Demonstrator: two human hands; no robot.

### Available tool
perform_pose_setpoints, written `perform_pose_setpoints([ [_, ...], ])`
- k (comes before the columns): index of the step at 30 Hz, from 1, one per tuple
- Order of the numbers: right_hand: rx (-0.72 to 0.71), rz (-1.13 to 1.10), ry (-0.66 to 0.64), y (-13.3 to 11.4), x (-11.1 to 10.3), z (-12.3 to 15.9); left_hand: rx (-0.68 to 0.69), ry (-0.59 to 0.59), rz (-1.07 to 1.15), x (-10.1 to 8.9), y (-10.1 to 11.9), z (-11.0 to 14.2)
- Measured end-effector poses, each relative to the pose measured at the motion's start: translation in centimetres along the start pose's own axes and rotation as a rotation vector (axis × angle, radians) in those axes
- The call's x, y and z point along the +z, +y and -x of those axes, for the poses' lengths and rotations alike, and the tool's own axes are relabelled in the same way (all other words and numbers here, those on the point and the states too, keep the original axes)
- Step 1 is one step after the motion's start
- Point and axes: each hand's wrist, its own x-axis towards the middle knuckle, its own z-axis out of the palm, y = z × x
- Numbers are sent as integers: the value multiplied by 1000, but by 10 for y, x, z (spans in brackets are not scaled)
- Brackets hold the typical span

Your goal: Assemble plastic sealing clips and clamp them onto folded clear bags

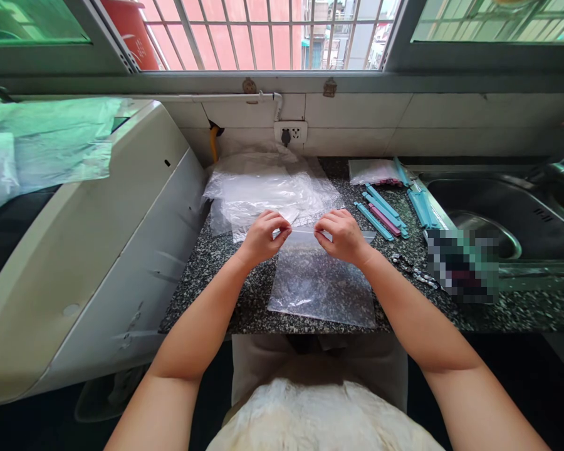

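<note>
A clear zip-top plastic bag (323,285) lies flat on the speckled counter in front of me, its zip edge facing away. My left hand (267,236) is closed in a pinch at the left end of that edge. With thumb and fingers together, my right hand (342,236) pinches the same edge further right. Just beyond my hands lies a loose pile of clear plastic bags (263,185). Several light-blue strips (375,220), which look like bag sealing clips, and a pink strip (384,219) lie to the right of my right hand.
More blue strips (423,208) lie beside the metal sink (479,188) on the right. A filled clear bag (373,170) rests near the wall. A dark bracelet-like chain (418,272) lies by a blurred-out object (463,266). A white appliance (122,250) borders the counter's left side.
</note>
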Motion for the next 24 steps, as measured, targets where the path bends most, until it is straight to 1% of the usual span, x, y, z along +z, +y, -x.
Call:
perform_pose_setpoints([
  [3,8,-24,-11,-1,1,0,-3,-11,2,2,0,1],
  [7,8,-45,-13,-6,3,0,26,-14,1,4,4,1],
  [16,-33,-48,6,-11,5,-1,105,36,3,5,10,1],
  [24,-36,-67,87,-14,1,-1,60,5,16,9,4,3],
])
